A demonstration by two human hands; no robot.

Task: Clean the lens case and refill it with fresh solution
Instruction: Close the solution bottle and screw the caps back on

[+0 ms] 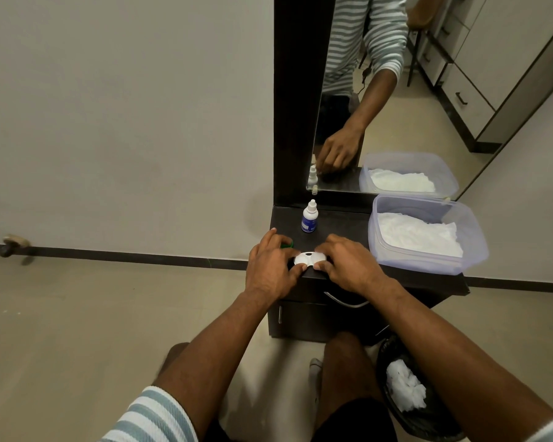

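A white lens case point(308, 258) lies on the dark dresser top point(342, 224) near its front edge. My left hand point(270, 266) grips the case's left end with thumb and fingers. Gripping the right end is my right hand point(348, 263). A green cap point(287, 245) peeks out behind my left fingers. A small white solution bottle point(309, 217) with a blue label stands upright just behind the case, its nozzle uncapped.
A clear plastic tub point(380, 250) holding white tissues sits on the dresser's right side. A mirror point(396, 90) stands behind. On the floor at lower right is a dark bin point(428, 416) with used tissues. A drawer handle point(345, 303) hangs below the top.
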